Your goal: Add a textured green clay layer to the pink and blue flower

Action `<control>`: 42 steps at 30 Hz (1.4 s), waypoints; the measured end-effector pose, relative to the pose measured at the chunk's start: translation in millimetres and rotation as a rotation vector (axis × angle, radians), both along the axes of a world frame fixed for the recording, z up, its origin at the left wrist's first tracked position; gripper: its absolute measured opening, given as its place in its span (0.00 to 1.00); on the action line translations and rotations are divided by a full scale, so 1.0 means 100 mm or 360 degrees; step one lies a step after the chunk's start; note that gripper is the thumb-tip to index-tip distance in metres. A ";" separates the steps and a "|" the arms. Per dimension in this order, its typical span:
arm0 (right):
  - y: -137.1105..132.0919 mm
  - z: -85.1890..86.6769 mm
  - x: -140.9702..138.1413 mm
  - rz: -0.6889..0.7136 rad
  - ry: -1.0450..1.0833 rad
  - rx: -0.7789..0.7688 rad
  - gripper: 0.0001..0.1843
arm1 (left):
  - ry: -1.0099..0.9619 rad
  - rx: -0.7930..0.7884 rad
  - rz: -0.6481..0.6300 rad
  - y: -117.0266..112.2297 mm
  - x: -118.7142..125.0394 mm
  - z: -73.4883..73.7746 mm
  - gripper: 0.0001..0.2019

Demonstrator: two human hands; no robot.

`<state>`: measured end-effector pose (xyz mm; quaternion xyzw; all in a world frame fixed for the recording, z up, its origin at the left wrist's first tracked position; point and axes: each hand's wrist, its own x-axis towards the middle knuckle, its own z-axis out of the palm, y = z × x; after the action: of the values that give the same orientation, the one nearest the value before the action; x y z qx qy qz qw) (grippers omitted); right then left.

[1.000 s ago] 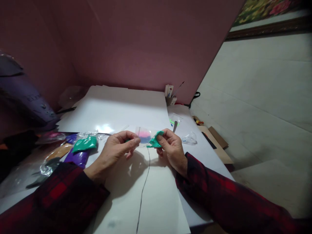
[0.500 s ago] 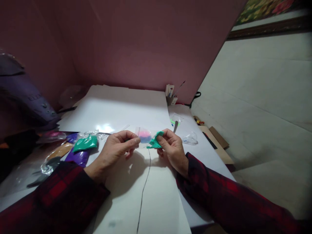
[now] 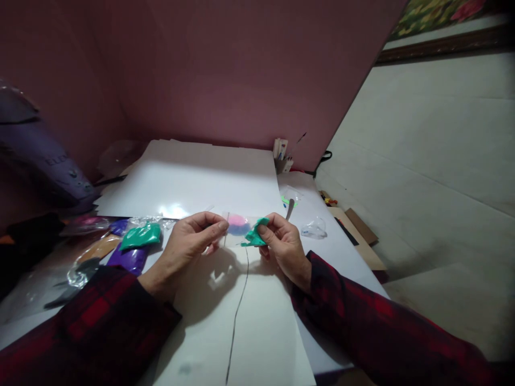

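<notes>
A small clear plastic bag with pink and blue showing in it is stretched between my hands. My left hand pinches its left edge between thumb and fingers. Green clay, soft and crumpled in look, sits at the bag's right end, and my right hand grips it with the thumb on top. Whether the clay is stuck to the bag or only held against it, I cannot tell. Below both hands lies a white sheet of paper with one dark wavy line drawn down it.
Packets of clay, a green one and a purple one among them, lie left beside dark scissors. A stack of white sheets lies behind. Rightward are a metal handle, a crumpled clear bag and cardboard.
My left hand has shifted slightly left along the bag's edge. The right hand stays nearly in place, still gripping the green clay.
</notes>
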<state>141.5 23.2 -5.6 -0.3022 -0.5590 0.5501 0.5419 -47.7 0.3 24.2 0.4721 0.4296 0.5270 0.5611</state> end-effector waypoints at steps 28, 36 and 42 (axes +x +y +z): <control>-0.02 0.01 0.01 0.0010 -0.0066 0.0002 0.11 | -0.0071 0.0010 -0.0068 0.02 0.00 -0.02 0.10; -0.02 0.01 0.01 -0.0011 -0.0047 0.0034 0.11 | 0.0041 0.0030 -0.0087 -0.01 -0.02 -0.03 0.09; 0.01 0.02 0.01 -0.0123 0.0045 0.0021 0.10 | 0.0075 -0.0030 -0.0130 0.00 0.00 -0.04 0.10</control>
<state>142.0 23.8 -3.2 -0.3121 -0.5428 0.5292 0.5726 -48.1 0.0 20.7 0.4962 0.4280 0.4882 0.5764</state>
